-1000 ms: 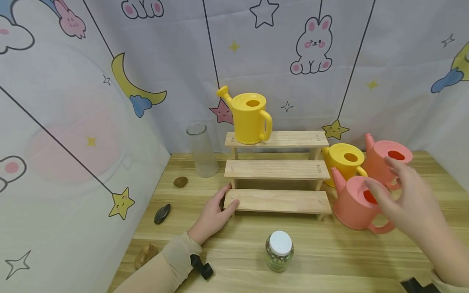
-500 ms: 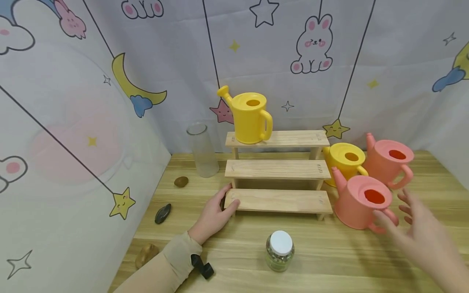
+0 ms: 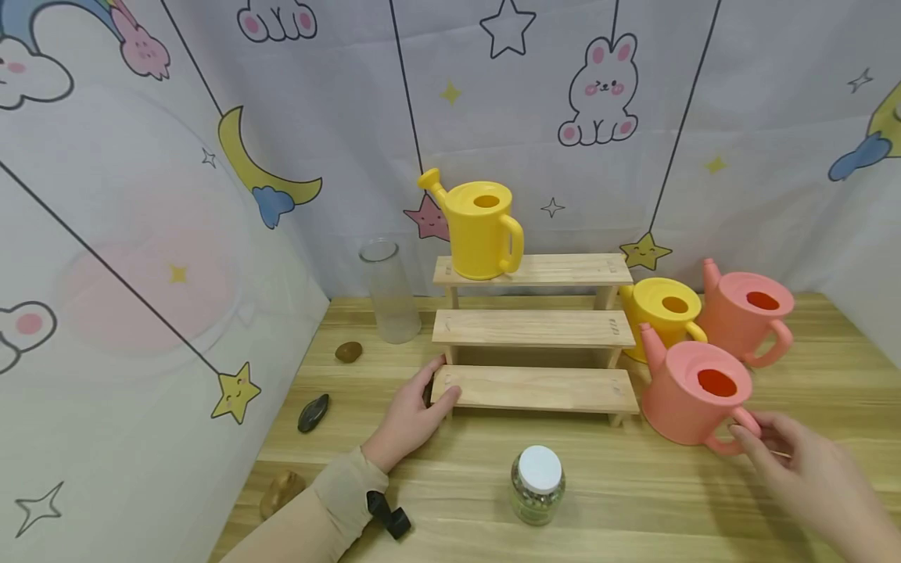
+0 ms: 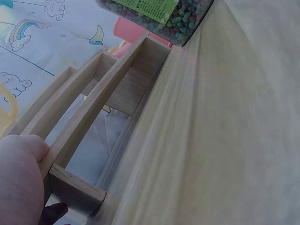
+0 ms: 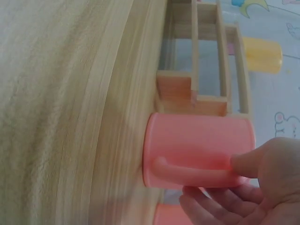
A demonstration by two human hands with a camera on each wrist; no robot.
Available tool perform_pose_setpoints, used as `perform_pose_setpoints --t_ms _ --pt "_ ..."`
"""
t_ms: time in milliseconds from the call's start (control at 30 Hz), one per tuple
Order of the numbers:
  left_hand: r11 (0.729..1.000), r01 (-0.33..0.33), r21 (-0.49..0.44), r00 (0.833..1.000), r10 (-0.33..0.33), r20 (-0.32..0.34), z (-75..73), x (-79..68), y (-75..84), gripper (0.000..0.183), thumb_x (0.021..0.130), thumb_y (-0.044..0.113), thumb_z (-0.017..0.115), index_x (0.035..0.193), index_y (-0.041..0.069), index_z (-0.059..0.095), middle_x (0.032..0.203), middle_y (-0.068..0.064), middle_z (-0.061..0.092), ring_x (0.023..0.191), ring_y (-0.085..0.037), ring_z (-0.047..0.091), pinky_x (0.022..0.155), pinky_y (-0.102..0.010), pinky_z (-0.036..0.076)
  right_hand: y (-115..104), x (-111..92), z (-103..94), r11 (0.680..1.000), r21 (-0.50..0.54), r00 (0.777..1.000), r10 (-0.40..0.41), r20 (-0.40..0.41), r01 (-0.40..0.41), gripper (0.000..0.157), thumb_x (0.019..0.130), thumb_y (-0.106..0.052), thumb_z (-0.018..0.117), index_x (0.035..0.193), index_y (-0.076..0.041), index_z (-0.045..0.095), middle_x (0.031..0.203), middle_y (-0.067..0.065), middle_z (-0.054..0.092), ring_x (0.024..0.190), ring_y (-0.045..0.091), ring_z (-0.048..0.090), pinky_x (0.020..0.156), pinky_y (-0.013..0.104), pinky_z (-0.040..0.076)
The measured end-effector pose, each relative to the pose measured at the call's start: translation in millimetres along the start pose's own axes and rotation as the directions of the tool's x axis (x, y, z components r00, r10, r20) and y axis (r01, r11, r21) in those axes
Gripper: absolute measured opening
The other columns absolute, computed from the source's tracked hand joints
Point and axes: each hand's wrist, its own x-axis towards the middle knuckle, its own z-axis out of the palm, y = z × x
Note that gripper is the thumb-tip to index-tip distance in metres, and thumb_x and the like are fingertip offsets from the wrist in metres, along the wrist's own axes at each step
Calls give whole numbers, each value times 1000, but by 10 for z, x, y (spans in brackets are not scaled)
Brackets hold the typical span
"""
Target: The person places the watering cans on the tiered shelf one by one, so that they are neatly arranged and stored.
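Note:
A three-step wooden stand (image 3: 535,389) stands on the table. My left hand (image 3: 411,410) grips the left end of its lowest step, thumb on top and fingers around the side. At the stand's right, the nearer pink watering can (image 3: 679,399) sits upright with its spout toward the stand. My right hand (image 3: 802,461) pinches that can's handle (image 5: 197,176) between thumb and fingers. A yellow watering can (image 3: 480,234) is on the left of the top step. Behind the held can are another yellow watering can (image 3: 658,309) and a second pink one (image 3: 739,313).
A white-lidded jar of small coloured pebbles (image 3: 536,489) stands in front of the stand. To the left are a clear glass cylinder (image 3: 393,301), a brown stone (image 3: 348,352), a dark stone (image 3: 313,413) and a larger tan stone (image 3: 281,493). A printed curtain (image 3: 338,117) hangs behind.
My right hand has come down from above the pink cans and taken hold of the nearer one's handle. The left hand stays on the stand.

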Motion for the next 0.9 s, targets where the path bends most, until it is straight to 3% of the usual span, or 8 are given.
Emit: perform_pose_setpoints --t_ms 133,233,333,433,567,667,800,900 --pt "1000 2 -8 1000 -2 2 0 -4 10 70 99 54 61 159 28 36 159 2 47 146 -17 47 118 -41 44 -9 15 1 1000 -22 1000 -4 -3 3 37 100 -40 67 114 -6 72 101 14 78 76 8 75 56 24 55" --pt "1000 3 -6 1000 -3 0 1 -3 16 70 99 53 62 159 27 36 159 1 47 146 -16 47 118 -41 44 -16 29 -1 999 -37 1000 13 3 -13 39 100 -40 67 113 -4 72 99 15 78 82 34 76 54 27 56" --pt "1000 5 7 1000 -5 -4 2 -1 14 70 99 54 62 159 27 37 159 1 47 146 -17 47 119 -41 44 -11 28 -3 998 -49 999 37 8 -36 41 99 -39 67 114 -1 71 98 18 78 84 41 75 53 28 56" --pt "1000 6 23 1000 -5 -7 4 -2 9 70 99 55 61 159 27 37 159 2 46 147 -17 45 119 -41 43 0 10 0 998 -36 999 54 3 -54 41 100 -37 66 114 2 71 98 21 77 84 39 75 52 27 56" --pt "1000 10 22 1000 -10 -3 8 -6 8 70 99 55 61 159 27 37 159 2 46 147 -17 45 119 -41 44 19 -46 -14 998 39 998 49 -49 -47 37 102 -29 65 114 5 70 103 27 76 73 -7 69 53 15 53" --pt "1000 9 12 1000 -9 -1 10 -5 9 70 99 55 61 159 27 37 159 2 46 147 -17 46 119 -41 44 12 -92 -61 989 143 993 38 -113 -21 30 101 -20 66 116 7 67 92 -5 79 73 -30 50 56 5 48" --pt "1000 -5 4 1000 5 -5 10 0 10 70 99 54 61 159 26 37 160 1 46 147 -18 46 119 -42 44 -57 -104 -165 947 316 976 4 -216 66 12 100 -5 64 109 -12 67 91 -44 58 79 -28 57 62 1 48" --pt "1000 -4 6 1000 4 -5 10 5 8 71 99 54 61 159 25 37 160 1 45 147 -18 46 119 -41 44 -147 -65 -260 906 392 957 -42 -288 158 38 98 7 61 105 -31 63 95 -41 62 84 -25 61 66 1 50"
